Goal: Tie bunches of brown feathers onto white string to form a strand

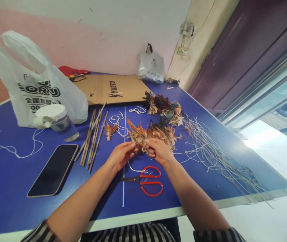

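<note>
My left hand (123, 155) pinches the left side of a tan and orange feather bundle (138, 134) with thumb and fingertips. Pressed on the bundle's right side, my right hand (159, 152) is closed too, its fingertips partly hidden by feathers. A white string (135, 169) hangs below the left hand. More feather bunches (171, 134) lie just behind the right hand. Red-handled scissors (150, 181) rest on the blue table (98, 198) between my forearms, blades pointing left. One small orange feather tuft (110, 131) sits to the left, beside looped white string (119, 122).
Thin sticks (93, 137), a phone (54, 170), a lidded jar (52, 117) and a white plastic bag (44, 80) stand or lie leftward. Cardboard (123, 87), dark feather bunches (162, 104) and a silver bag (150, 65) are farther back. Long cords (224, 164) spread rightward.
</note>
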Tool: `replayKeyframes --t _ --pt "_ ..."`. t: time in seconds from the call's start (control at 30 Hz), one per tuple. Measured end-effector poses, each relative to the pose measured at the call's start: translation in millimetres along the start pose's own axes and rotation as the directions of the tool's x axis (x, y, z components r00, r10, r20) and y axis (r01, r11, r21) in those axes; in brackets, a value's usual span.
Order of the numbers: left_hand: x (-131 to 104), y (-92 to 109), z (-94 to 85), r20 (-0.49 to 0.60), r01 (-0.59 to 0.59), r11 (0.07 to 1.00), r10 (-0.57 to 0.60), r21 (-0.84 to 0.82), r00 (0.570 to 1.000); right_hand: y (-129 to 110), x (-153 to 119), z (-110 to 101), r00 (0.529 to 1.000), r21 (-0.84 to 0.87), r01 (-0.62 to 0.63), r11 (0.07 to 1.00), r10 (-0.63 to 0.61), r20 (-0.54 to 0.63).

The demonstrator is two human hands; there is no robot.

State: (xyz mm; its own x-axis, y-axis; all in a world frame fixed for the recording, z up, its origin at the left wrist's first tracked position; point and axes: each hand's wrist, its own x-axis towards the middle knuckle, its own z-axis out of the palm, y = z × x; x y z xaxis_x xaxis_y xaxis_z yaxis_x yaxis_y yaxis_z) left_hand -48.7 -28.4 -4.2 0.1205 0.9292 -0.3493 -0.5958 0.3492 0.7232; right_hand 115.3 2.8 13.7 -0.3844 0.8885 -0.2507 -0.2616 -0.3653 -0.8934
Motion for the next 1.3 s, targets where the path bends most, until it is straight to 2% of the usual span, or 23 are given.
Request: replayKeyframes --t 0.2,0.37,0.63,0.83,1.03,1.2,1.3 --pt "1 -1 -2.7 0.011 -0.003 1.0 0.003 -0.013 1.0 9 0 8 0.995 -0.183 0.074 0.98 -0.085 -0.054" --pt "2 0 -5.8 0.003 -0.01 1.0 0.01 -0.013 1.0 12 -1 11 0.978 -0.401 0.147 0.904 -0.193 -0.076" --pt "2 -1 -6.8 0.023 -0.013 0.999 0.012 0.044 1.0 10 -3 13 0.942 -0.577 0.243 0.78 -0.332 -0.051" --pt "2 -2 -6.1 0.042 -0.02 0.997 0.017 0.072 0.999 13 -3 14 0.918 -0.639 0.304 0.707 -0.397 -0.003" --pt "2 -3 -4.3 0.014 -0.082 0.992 0.081 0.097 0.997 14 -5 17 0.938 -0.611 0.277 0.742 -0.346 0.005" --pt "-1 -1 -2.6 0.049 -0.115 0.979 0.108 0.167 0.993 14 -3 14 0.986 -0.419 0.138 0.898 -0.166 -0.031" --pt "-2 -2 -1.5 0.069 -0.156 0.957 0.143 0.245 0.987 14 -1 11 0.986 -0.3 0.137 0.944 -0.158 -0.047"
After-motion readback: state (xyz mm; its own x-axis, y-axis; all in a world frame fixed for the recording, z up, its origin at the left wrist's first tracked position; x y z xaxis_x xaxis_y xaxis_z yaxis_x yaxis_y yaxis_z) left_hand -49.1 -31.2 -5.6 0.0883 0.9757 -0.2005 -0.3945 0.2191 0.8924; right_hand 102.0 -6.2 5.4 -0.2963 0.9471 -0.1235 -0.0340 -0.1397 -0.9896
